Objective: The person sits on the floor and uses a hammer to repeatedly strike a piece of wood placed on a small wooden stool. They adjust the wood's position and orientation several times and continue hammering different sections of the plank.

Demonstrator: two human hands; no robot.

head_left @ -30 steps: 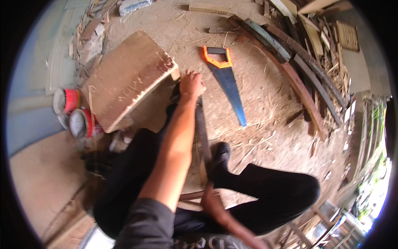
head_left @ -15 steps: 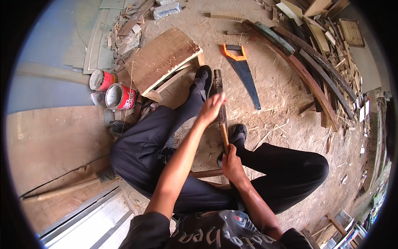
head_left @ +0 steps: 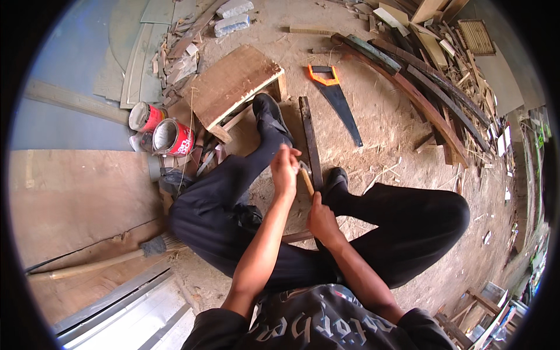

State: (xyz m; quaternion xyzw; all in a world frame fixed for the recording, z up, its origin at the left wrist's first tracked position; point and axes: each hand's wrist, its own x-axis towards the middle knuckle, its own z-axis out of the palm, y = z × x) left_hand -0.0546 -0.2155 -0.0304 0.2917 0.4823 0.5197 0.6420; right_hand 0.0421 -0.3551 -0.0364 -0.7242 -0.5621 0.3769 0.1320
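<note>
Now shifted, left hand (head_left: 284,168) beside wooden bar (head_left: 311,137)

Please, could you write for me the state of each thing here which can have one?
Wooden-handled tool: gripped in the right hand.
Left hand: fingers bent, near the tool; grip unclear.
Dark wooden bar: lengthwise, beside the right shoe.
Handsaw: lying flat, blade uncovered.
Nearer red can: open, lidless.
Farther red can: open, lidless.
Wooden bench: standing, edge worn.
Long timbers: piled side by side.
</note>
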